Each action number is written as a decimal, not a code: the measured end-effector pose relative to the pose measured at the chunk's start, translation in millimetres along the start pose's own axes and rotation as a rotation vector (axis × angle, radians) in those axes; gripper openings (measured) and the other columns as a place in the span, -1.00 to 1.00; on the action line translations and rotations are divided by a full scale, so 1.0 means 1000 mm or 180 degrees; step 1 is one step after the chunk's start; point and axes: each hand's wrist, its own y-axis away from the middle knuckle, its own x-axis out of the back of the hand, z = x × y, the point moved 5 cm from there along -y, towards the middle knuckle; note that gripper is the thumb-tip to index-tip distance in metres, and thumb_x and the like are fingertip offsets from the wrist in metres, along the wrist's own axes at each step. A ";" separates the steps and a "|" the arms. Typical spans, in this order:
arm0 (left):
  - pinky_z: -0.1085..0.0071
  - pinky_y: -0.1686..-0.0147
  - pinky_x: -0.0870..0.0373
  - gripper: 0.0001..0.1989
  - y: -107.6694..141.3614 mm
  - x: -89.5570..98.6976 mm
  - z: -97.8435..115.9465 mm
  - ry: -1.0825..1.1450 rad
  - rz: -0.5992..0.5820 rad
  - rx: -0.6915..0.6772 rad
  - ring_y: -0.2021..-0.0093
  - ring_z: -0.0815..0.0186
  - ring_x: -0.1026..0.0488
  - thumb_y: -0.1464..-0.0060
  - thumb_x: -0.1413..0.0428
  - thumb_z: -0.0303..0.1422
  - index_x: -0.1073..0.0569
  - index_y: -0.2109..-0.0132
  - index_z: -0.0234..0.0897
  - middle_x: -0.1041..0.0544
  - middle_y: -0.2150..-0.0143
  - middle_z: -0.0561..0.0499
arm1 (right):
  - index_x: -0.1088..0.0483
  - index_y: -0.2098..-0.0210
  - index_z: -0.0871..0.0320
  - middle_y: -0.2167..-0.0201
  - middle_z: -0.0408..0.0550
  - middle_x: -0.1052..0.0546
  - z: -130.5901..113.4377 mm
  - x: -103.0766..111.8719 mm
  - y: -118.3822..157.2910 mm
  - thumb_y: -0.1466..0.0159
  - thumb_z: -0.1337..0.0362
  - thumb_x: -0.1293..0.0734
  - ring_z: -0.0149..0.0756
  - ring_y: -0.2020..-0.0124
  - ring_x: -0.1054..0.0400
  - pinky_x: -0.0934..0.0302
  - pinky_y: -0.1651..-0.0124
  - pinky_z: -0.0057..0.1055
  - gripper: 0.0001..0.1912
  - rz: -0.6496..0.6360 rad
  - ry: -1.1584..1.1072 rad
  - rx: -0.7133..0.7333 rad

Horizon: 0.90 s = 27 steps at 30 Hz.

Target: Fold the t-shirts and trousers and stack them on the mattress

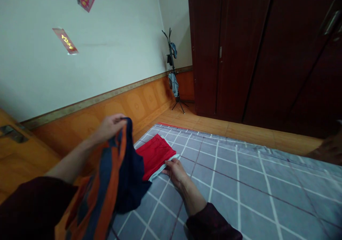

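Observation:
My left hand (113,124) is closed on the upper edge of a navy garment with orange and blue-grey stripes (130,176). It hangs down in loose folds, and its lower part rests against the bed. A red folded garment (156,154) lies flat on top of a pale blue folded garment (157,172), which shows along the near and right edges. My right hand (175,172) pinches the right corner of these folded clothes, thumb on top and fingers partly hidden underneath. The navy garment covers the left end of the folded clothes.
The bed (227,179) has a grey checked sheet. Beyond it stand a dark red wardrobe (232,55) and a black coat rack (172,62) with clothes and a cap. A wooden door (13,154) with a metal handle is at the left. Something brownish and blurred shows at the right edge.

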 end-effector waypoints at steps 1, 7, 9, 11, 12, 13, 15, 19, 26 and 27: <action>0.39 0.32 -0.40 -0.78 -0.002 -0.039 -0.001 -0.0316 -0.0514 -0.0288 0.34 0.29 -0.46 -0.18 0.03 -0.31 -0.45 0.21 -0.35 -0.50 0.37 0.06 | -0.43 0.31 0.23 0.44 -0.08 -0.54 0.000 0.000 0.000 0.11 0.29 -0.39 -0.37 0.51 -0.37 -0.26 0.50 -0.48 -0.68 0.0004 0.0001 0.0009; 0.36 0.14 -0.32 -0.85 0.000 -0.187 -0.019 -0.1368 -0.1701 -0.1210 0.15 0.21 -0.45 -0.08 -0.03 -0.45 -0.49 0.25 -0.22 -0.52 0.22 -0.03 | -0.42 0.31 0.19 0.44 -0.13 -0.53 -0.001 -0.001 0.001 0.10 0.30 -0.37 -0.38 0.49 -0.36 -0.28 0.48 -0.46 -0.69 -0.0012 -0.0012 0.0062; 0.35 0.14 -0.32 -0.78 -0.002 -0.201 -0.024 -0.1445 -0.1766 -0.1246 0.13 0.19 -0.45 -0.06 -0.02 -0.50 -0.48 0.17 -0.20 -0.51 0.16 -0.05 | -0.42 0.33 0.19 0.46 -0.14 -0.52 -0.001 0.000 0.000 0.10 0.30 -0.38 -0.38 0.50 -0.36 -0.28 0.48 -0.46 -0.70 -0.0001 -0.0016 0.0059; 0.33 0.11 -0.32 -0.69 -0.005 -0.208 -0.030 -0.1493 -0.1799 -0.1270 0.08 0.17 -0.43 -0.04 -0.01 -0.53 -0.45 0.08 -0.18 -0.49 0.07 -0.07 | -0.43 0.35 0.20 0.48 -0.13 -0.51 -0.001 0.000 -0.002 0.10 0.29 -0.39 -0.39 0.52 -0.35 -0.28 0.48 -0.46 -0.72 -0.0005 -0.0017 0.0047; 0.32 0.10 -0.31 -0.67 -0.007 -0.210 -0.033 -0.1507 -0.1809 -0.1276 0.06 0.16 -0.42 -0.03 -0.01 -0.54 -0.44 0.05 -0.18 -0.48 0.05 -0.08 | -0.43 0.36 0.20 0.48 -0.13 -0.51 -0.001 0.001 -0.002 0.10 0.29 -0.39 -0.40 0.53 -0.34 -0.27 0.48 -0.47 -0.73 -0.0008 -0.0019 0.0042; 0.32 0.09 -0.31 -0.66 -0.008 -0.212 -0.036 -0.1515 -0.1813 -0.1278 0.06 0.16 -0.42 -0.03 -0.01 -0.54 -0.43 0.04 -0.18 -0.47 0.05 -0.08 | -0.43 0.35 0.20 0.48 -0.13 -0.51 0.000 0.001 -0.003 0.10 0.29 -0.39 -0.40 0.53 -0.34 -0.27 0.48 -0.47 -0.73 -0.0008 -0.0024 0.0039; 0.32 0.11 -0.31 -0.68 -0.010 -0.216 -0.041 -0.1512 -0.1795 -0.1268 0.08 0.17 -0.42 -0.05 0.02 -0.55 -0.43 0.06 -0.19 -0.48 0.08 -0.08 | -0.43 0.35 0.19 0.48 -0.14 -0.50 0.000 0.002 -0.003 0.09 0.29 -0.39 -0.42 0.54 -0.33 -0.27 0.49 -0.48 -0.73 0.0001 -0.0037 0.0036; 0.36 0.16 -0.31 -0.77 -0.008 -0.217 -0.049 -0.1444 -0.1659 -0.1202 0.16 0.22 -0.42 -0.11 0.07 -0.52 -0.43 0.18 -0.24 -0.46 0.17 -0.07 | -0.42 0.35 0.19 0.49 -0.15 -0.50 0.002 0.004 -0.005 0.08 0.30 -0.38 -0.41 0.53 -0.33 -0.26 0.50 -0.49 -0.74 0.0012 -0.0051 0.0017; 0.40 0.14 -0.30 -0.83 -0.004 -0.202 -0.050 -0.1091 -0.1460 -0.1138 0.17 0.28 -0.39 -0.02 0.04 -0.52 -0.36 0.23 -0.22 -0.43 0.16 -0.01 | -0.43 0.31 0.19 0.46 -0.13 -0.53 0.002 0.003 -0.004 0.08 0.31 -0.37 -0.39 0.51 -0.35 -0.27 0.50 -0.49 -0.70 0.0008 -0.0078 -0.0016; 0.40 0.16 -0.31 -0.84 -0.004 -0.198 -0.050 -0.1038 -0.1429 -0.1101 0.19 0.29 -0.39 -0.02 0.04 -0.50 -0.35 0.23 -0.23 -0.44 0.20 0.01 | -0.44 0.30 0.19 0.46 -0.12 -0.53 0.002 0.002 -0.004 0.09 0.31 -0.37 -0.38 0.51 -0.36 -0.27 0.50 -0.49 -0.69 0.0002 -0.0081 -0.0018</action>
